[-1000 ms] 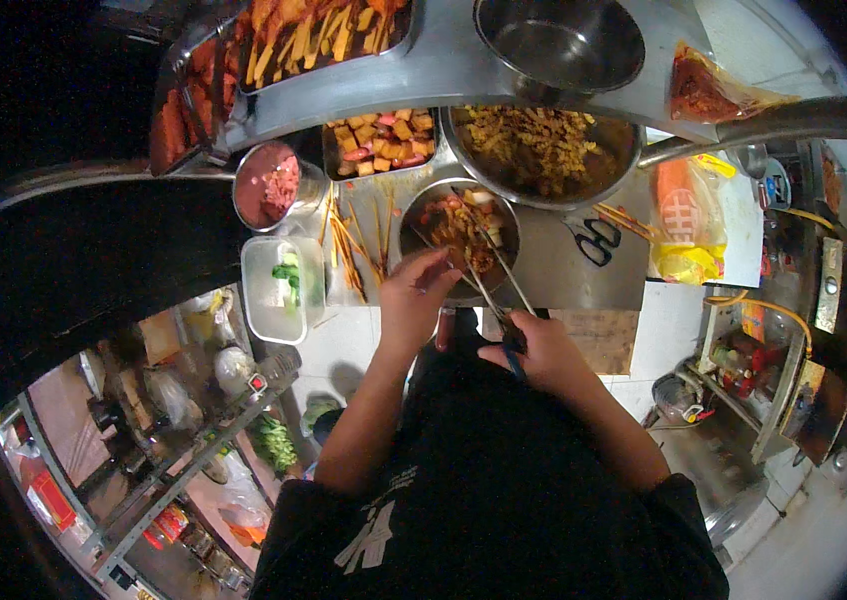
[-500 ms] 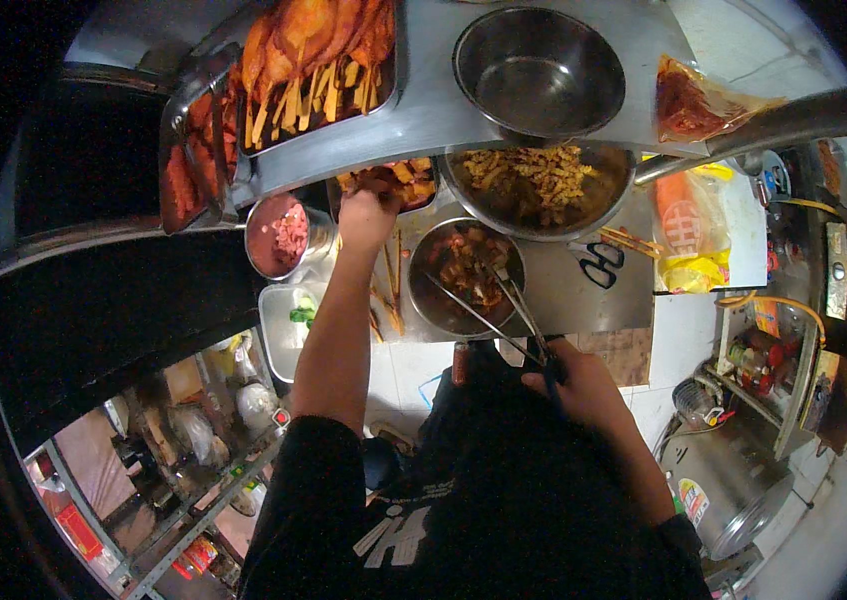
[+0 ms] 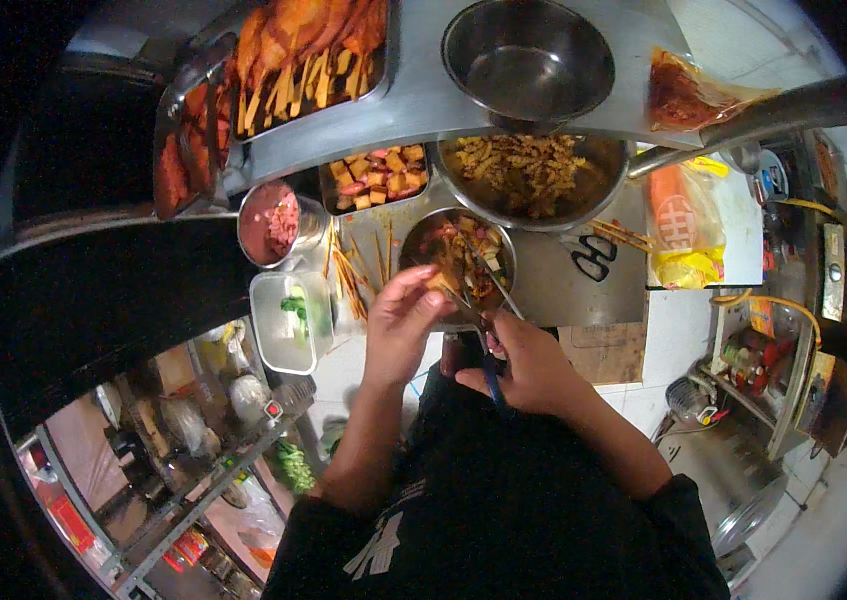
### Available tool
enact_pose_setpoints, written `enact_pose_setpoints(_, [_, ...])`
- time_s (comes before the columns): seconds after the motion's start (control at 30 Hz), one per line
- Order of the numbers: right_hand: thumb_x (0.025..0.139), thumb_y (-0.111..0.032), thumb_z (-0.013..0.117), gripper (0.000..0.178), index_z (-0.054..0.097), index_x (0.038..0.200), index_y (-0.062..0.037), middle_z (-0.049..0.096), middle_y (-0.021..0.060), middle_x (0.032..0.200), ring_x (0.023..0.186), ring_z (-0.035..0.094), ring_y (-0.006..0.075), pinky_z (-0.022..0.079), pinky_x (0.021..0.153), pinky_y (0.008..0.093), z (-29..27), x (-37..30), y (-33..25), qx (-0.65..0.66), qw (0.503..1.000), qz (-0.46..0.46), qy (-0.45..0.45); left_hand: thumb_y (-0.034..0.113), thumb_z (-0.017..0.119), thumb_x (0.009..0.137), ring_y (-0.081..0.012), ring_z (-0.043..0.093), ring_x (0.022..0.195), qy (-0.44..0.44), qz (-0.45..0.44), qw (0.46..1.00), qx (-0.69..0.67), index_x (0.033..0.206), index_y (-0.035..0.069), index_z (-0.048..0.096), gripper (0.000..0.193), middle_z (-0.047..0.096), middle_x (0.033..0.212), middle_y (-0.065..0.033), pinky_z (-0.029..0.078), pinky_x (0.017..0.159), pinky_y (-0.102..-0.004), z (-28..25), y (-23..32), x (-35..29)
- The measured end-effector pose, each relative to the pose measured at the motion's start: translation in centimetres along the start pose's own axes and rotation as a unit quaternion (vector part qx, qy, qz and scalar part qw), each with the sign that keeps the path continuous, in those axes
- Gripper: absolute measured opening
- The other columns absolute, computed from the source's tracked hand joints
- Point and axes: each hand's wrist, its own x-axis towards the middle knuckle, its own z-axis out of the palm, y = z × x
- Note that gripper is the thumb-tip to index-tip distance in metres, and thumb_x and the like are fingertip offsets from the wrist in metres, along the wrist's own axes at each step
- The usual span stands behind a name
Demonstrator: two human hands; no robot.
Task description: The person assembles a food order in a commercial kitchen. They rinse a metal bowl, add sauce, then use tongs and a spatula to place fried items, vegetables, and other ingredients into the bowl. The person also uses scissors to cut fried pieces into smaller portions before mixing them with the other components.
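My left hand (image 3: 401, 335) pinches a small golden-brown piece of food (image 3: 442, 284) over the near rim of a small metal bowl (image 3: 404, 258). In that bowl lies a mix of chopped brown and reddish food (image 3: 458, 245). My right hand (image 3: 535, 365) grips what look like long-bladed metal scissors (image 3: 509, 300) with a dark blue handle. Their spread blades reach over the bowl, close to the held piece; the pivot is hidden by my fingers. Behind my left hand, fried tofu cubes and pink sausage pieces (image 3: 375, 180) fill a shallow tray.
A wide metal bowl of fried strips (image 3: 523, 175) stands behind the small bowl. Black-handled scissors (image 3: 593, 258) and wooden skewers (image 3: 345, 275) lie on the table. At left are a metal pot of pink pieces (image 3: 281, 225) and a clear plastic tub (image 3: 288, 322). Above runs a shelf (image 3: 413, 110).
My left hand has come back from the tofu tray to the small bowl with a piece between its fingers. My right hand has shifted left with the scissors. The view has tilted slightly.
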Motion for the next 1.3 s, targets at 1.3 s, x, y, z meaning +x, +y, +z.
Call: enact_pose_setpoints(1.3, [0.077, -0.056, 0.078, 0.064, 0.057, 0.11, -0.0054, 0.069, 0.0178, 0.084, 0.078, 0.068, 0.0413, 0.053, 0.067, 0.0485, 4.2, -1.5, 4.4, -0.026, 0.999, 0.027, -0.011, -0.001, 0.073, 0.088, -0.0116, 0.066, 0.087, 0.145, 0.037, 0.966, 0.212, 0.117, -0.003, 0.068, 0.03, 0.072, 0.096, -0.007, 0.053, 0.082, -0.025, -1.1, -5.0, -1.9])
